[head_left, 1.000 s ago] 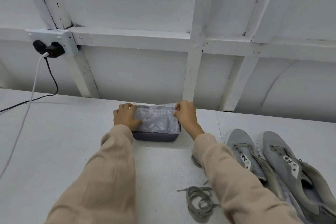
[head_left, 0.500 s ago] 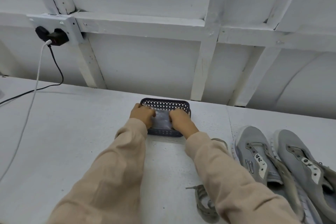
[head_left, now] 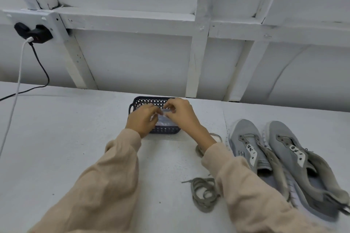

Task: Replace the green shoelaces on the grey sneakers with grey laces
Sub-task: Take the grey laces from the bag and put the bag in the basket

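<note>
My left hand (head_left: 143, 120) and right hand (head_left: 180, 117) both pinch a clear packet (head_left: 165, 121) over the dark basket (head_left: 151, 101), close to the table's (head_left: 66, 138) back edge and the wall (head_left: 132, 62). A loose lace coil (head_left: 204, 194) lies beside my right sleeve (head_left: 246, 185), with the grey sneakers (head_left: 244, 138) just beyond it. Cables (head_left: 18, 81) trail far left.

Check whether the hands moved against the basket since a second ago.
Yes. Left hand and right hand came inward from the ends of the basket, now pinching the clear bag over its middle.
</note>
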`<state>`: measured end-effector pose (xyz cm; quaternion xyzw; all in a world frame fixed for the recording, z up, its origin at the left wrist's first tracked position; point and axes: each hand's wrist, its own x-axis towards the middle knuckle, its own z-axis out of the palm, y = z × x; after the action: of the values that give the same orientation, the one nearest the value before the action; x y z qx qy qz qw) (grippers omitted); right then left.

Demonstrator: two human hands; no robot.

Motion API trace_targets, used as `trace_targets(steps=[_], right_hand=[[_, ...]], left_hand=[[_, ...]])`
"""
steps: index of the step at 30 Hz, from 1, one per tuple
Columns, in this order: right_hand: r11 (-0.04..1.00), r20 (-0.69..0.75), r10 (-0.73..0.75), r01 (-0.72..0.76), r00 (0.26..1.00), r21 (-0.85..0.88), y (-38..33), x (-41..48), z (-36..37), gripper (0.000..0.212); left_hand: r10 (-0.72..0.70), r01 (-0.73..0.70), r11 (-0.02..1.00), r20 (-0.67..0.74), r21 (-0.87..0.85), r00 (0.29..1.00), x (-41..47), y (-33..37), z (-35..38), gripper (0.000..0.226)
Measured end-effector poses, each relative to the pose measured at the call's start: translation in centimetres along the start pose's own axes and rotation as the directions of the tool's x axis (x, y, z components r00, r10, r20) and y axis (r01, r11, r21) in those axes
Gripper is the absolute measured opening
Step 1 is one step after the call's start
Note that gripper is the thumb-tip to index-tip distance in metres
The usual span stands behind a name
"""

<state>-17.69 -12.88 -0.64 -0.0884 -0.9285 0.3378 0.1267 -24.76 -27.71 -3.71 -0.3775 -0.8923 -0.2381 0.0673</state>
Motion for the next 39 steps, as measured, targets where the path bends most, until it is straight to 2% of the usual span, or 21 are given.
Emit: trace_targets(steps=[3, 5, 7, 10, 12, 14, 18, 20, 22, 25, 26, 29, 31, 35, 36, 39], right_hand=[[0.987, 0.003, 0.052, -0.052, 0.999, 0.153, 0.4, -4.5, -2.3, 0.019], [0.981, 0.119, 0.145, -0.158, 0.982, 0.108, 1.7, -7.8, -3.5, 0.019], [0.970, 0.237, 0.239, -0.241, 0.942, -0.020, 3.6, -11.1, -4.1, 0.019], [0.924, 0.288, 0.339, -0.261, 0.896, -0.278, 5.6, -15.6, -3.6, 0.028], [0.892, 0.260, 0.346, -0.231, 0.901, -0.388, 6.3, -17.9, -2.6, 0.032], [0.880, 0.204, 0.326, -0.217, 0.923, -0.423, 6.5, -19.3, -1.7, 0.034], [0.879, 0.139, 0.331, -0.252, 0.933, -0.405, 6.3, -20.3, -1.0, 0.025], [0.888, 0.136, 0.312, -0.238, 0.940, -0.392, 6.3, -20.7, -0.9, 0.019], [0.910, 0.132, 0.297, -0.238, 0.946, -0.341, 6.5, -21.1, -0.9, 0.017], [0.940, 0.128, 0.321, -0.299, 0.938, -0.167, 6.5, -21.6, -1.5, 0.018], [0.941, 0.130, 0.335, -0.327, 0.933, -0.083, 6.4, -21.8, -1.9, 0.020], [0.931, 0.188, 0.339, -0.358, 0.922, 0.072, 6.2, -22.5, -2.7, 0.019], [0.924, 0.208, 0.312, -0.347, 0.927, 0.163, 6.2, -22.7, -3.1, 0.011], [0.817, 0.125, 0.296, -0.319, 0.947, 0.480, 5.5, -21.9, -6.1, 0.013], [0.779, 0.099, 0.305, -0.308, 0.947, 0.546, 5.1, -21.5, -7.5, 0.009], [0.748, 0.015, 0.316, -0.259, 0.949, 0.611, 4.5, -20.4, -12.2, 0.019]], left_hand=[[0.109, -0.117, 0.971, -0.050, -0.209, 0.993, -3.5, 2.4, 0.9, 0.023], [0.067, -0.042, 0.958, 0.079, -0.285, 0.995, -5.7, 4.1, 1.9, 0.037], [0.015, 0.059, 0.969, 0.297, -0.239, 0.955, -7.5, 5.7, 3.4, 0.042], [0.028, 0.020, 0.995, 0.471, -0.096, 0.882, -10.0, 8.3, 5.8, 0.056], [0.059, -0.064, 0.998, 0.458, -0.005, 0.887, -10.9, 9.6, 7.0, 0.075], [0.071, -0.103, 0.994, 0.451, 0.046, 0.890, -11.2, 10.7, 7.5, 0.080], [0.120, -0.194, 0.976, 0.495, 0.101, 0.861, -11.0, 11.9, 7.6, 0.053], [0.180, -0.241, 0.968, 0.494, 0.064, 0.851, -11.1, 11.9, 7.7, 0.055], [0.202, -0.222, 0.975, 0.470, -0.013, 0.859, -11.4, 11.7, 7.5, 0.051], [0.214, -0.158, 0.974, 0.438, -0.162, 0.873, -11.4, 11.4, 7.3, 0.013], [0.217, -0.116, 0.961, 0.426, -0.250, 0.878, -11.4, 11.4, 7.3, 0.008], [0.185, 0.077, 0.828, 0.400, -0.555, 0.898, -11.5, 12.0, 6.9, 0.017], [0.141, 0.175, 0.707, 0.379, -0.685, 0.915, -11.0, 12.9, 6.4, 0.012], [0.131, 0.195, 0.503, 0.297, -0.842, 0.946, -8.6, 15.0, 4.8, 0.010], [0.145, 0.190, 0.471, 0.288, -0.861, 0.947, -7.8, 15.7, 4.3, 0.013], [0.259, 0.177, 0.426, 0.308, -0.887, 0.916, -5.3, 18.4, 2.7, 0.015]])
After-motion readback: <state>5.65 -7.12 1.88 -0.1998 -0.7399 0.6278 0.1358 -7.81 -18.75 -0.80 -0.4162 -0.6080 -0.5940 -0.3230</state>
